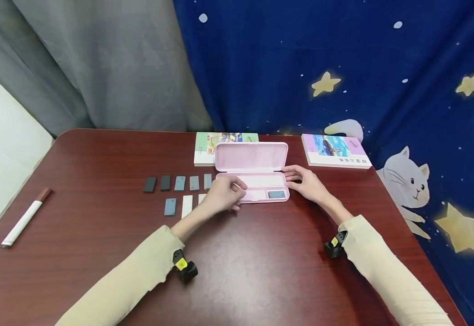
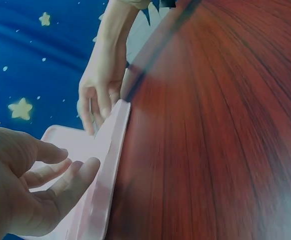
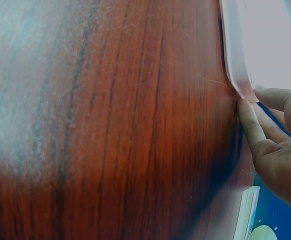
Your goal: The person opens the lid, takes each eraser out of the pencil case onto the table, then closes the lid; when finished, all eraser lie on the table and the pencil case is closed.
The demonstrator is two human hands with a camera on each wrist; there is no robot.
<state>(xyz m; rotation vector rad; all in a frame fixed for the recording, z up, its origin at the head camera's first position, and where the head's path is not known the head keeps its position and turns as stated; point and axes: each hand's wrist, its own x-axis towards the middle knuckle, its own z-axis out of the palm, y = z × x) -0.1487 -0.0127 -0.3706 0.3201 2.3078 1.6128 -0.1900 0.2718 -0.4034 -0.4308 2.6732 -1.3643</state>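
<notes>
A pink pencil case lies with its lid raised, and a small blue-grey rectangular block sits in its front right compartment. My left hand is over the case's left end, fingers loosely bent. In the left wrist view, a gap shows between the thumb and fingers of that hand, with nothing in it. At the opposite end, my right hand holds the case, thumb and fingertips at its corner. Left of the case, several dark, blue-grey and white blocks lie in two rows, partly hidden by the left hand.
Behind the case lies a green-covered book, partly hidden by the lid. A pink and blue book is at the back right. Far left on the table lies a white marker with a brown cap. Curtains hang behind.
</notes>
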